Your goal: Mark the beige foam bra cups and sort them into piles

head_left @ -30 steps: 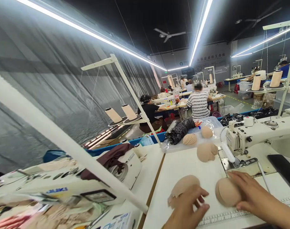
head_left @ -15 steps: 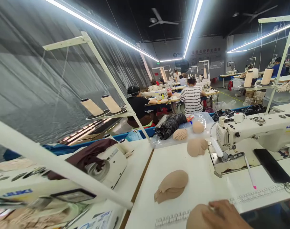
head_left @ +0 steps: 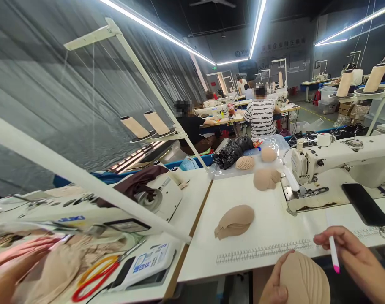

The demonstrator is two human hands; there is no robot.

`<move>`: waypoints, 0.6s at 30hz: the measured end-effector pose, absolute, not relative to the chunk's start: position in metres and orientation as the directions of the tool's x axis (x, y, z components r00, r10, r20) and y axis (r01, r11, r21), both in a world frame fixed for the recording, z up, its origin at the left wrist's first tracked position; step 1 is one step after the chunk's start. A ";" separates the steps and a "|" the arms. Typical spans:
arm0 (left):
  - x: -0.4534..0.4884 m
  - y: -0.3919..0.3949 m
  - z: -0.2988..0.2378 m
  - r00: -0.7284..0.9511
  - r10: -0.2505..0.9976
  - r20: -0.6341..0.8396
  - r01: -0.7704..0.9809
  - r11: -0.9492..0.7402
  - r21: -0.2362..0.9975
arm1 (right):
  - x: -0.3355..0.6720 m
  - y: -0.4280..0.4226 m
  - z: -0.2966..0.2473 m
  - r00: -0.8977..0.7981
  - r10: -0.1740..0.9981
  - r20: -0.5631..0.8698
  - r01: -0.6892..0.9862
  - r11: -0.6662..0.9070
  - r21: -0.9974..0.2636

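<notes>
My left hand [head_left: 274, 282] is closed on a stack of beige bra cups [head_left: 306, 276] at the table's front edge, its thumb resting on the near side. Fanned edges of the layered cups show on the right of the stack. In my right hand [head_left: 353, 253] is a white pen [head_left: 333, 251] with a pink end pointing down, just right of the cups. Another stack of beige bra cups [head_left: 235, 221] lies on the white table beyond the printed ruler strip [head_left: 265, 251].
A white sewing machine [head_left: 353, 160] stands at right, with a black phone [head_left: 365, 204] on the table before it. More cups [head_left: 265, 179] lie near a clear plastic lid [head_left: 281, 147]. At left, a co-worker's hands [head_left: 24, 255] touch beige fabric near red-handled scissors [head_left: 95, 280].
The pen has gone from beside the sewing machine into my right hand. The held cups have moved right and now sit in my left hand. The view has shifted down and left.
</notes>
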State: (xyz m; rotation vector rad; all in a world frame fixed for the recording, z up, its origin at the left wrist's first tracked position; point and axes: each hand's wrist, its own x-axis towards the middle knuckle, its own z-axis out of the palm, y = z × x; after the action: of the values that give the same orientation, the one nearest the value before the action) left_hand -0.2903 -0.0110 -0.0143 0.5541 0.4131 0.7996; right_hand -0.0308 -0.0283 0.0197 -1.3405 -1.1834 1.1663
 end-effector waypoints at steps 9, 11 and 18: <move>-0.259 -0.040 -0.006 0.642 0.740 -0.198 -0.504 0.602 0.619 | -0.096 -0.068 0.010 0.128 0.965 -0.230 -0.661 -0.090 -0.745; -0.261 -0.043 -0.004 0.672 0.695 -0.255 -0.466 0.664 0.584 | -0.096 -0.068 0.011 0.146 0.954 -0.261 -0.665 -0.100 -0.740; -0.260 -0.051 0.001 0.651 0.676 -0.344 -0.540 0.732 0.416 | -0.102 -0.074 0.014 0.330 0.915 -0.233 -0.503 -0.038 -0.863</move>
State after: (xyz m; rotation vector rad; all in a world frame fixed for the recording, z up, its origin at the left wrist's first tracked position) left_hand -0.2598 -0.0511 0.0008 0.2889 0.5059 0.7011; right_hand -0.1017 -0.0744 0.0144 -1.0856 -0.4855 1.2168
